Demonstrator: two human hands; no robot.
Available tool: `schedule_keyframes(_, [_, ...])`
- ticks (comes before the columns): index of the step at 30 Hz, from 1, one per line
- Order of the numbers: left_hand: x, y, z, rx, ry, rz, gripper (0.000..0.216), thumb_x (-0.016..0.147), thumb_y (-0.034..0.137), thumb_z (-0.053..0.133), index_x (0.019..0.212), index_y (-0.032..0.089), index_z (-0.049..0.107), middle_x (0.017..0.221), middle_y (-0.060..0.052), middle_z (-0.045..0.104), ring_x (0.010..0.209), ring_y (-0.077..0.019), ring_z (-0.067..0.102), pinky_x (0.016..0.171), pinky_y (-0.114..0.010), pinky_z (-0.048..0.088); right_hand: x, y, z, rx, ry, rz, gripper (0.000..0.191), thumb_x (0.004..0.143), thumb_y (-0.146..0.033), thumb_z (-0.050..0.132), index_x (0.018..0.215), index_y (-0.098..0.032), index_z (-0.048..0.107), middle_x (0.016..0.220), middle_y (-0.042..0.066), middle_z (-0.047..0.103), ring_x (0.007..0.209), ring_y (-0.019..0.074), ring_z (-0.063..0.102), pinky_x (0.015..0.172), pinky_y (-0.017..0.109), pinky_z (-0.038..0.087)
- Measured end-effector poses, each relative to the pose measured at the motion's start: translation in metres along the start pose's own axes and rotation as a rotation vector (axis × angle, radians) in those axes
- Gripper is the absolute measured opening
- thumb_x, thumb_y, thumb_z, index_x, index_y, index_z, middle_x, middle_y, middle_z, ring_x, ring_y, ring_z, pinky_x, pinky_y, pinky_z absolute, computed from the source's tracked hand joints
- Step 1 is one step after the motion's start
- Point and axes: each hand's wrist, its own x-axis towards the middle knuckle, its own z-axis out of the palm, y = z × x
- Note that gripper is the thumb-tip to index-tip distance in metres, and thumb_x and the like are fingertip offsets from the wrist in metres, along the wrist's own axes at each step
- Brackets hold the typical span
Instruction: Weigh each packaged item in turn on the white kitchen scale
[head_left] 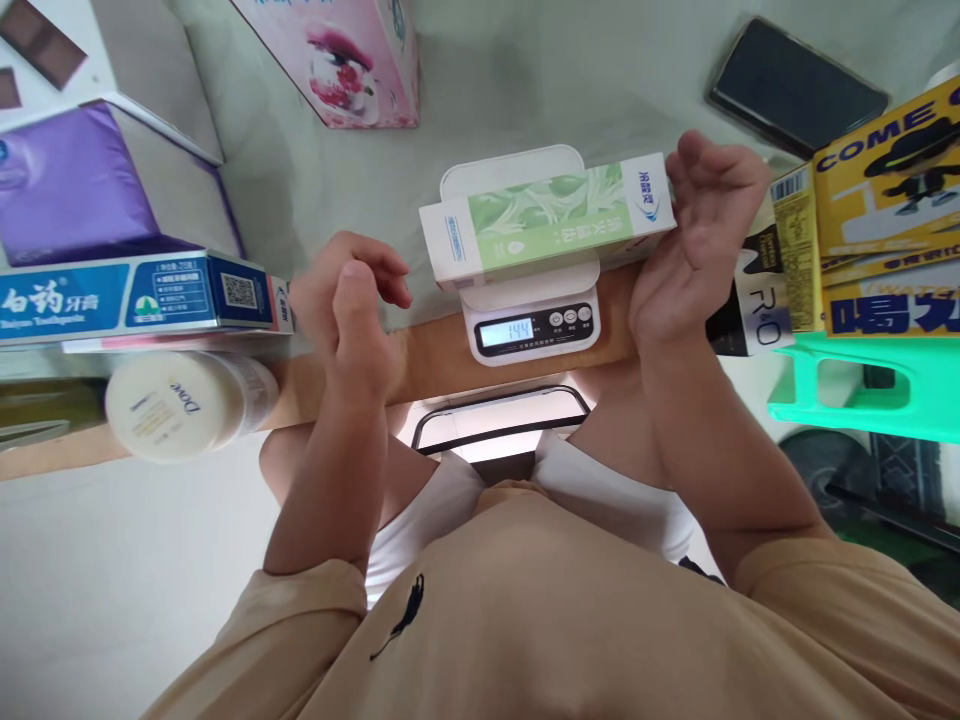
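Note:
A green and white toothpaste box (555,222) lies across a white digital kitchen scale (512,180), sticking out past both sides of its platform. The lit display (506,332) appears to read 144. My right hand (697,235) is beside the box's right end, fingers loosely bent and holding nothing; whether it touches the box I cannot tell. Left of the scale, my left hand (356,310) hovers apart from the box, its fingers loosely curled with a gap to the thumb and nothing in them.
To the left are a blue toothpaste box (112,295), a Dove tub (184,405) and a purple pack (82,185). A pink box (352,70) stands at the back. On the right are a phone (799,85), yellow boxes (892,200) and a black-and-white box (761,300).

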Motion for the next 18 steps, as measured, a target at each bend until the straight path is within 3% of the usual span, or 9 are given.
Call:
schedule_keyframes(7, [0.004,-0.006,0.009,0.040,-0.030,-0.106,0.067,0.090,0.087,0.064,0.089,0.020,0.071,0.081,0.000,0.069,0.074,-0.0123,0.064,0.064,-0.037,0.045,-0.007,-0.002,-0.002,0.013,-0.130,-0.023,0.061,0.075,-0.038,0.045,0.134,-0.024,0.043,0.158,0.015,0.054,0.159,0.0189,0.048,0.129,0.043,0.048])
schedule_keyframes(13, [-0.005,0.002,0.022,-0.049,0.000,-0.191,0.051,0.098,0.075,0.062,0.106,0.029,0.081,0.102,-0.003,0.081,0.098,-0.0222,0.077,0.082,-0.042,0.062,-0.011,0.009,-0.009,-0.198,-0.220,-0.159,0.054,0.083,-0.042,0.055,0.137,-0.032,0.053,0.145,0.007,0.059,0.145,0.0288,0.057,0.128,0.056,0.050])
schedule_keyframes(18, [-0.007,-0.012,0.025,-0.131,-0.025,-0.042,0.050,0.099,0.072,0.065,0.125,0.032,0.081,0.121,-0.002,0.082,0.115,-0.0250,0.077,0.094,-0.041,0.062,-0.030,-0.005,-0.016,-0.401,-0.248,-0.281,0.056,0.082,-0.035,0.071,0.137,-0.030,0.062,0.142,0.012,0.053,0.138,0.0311,0.057,0.118,0.057,0.057])
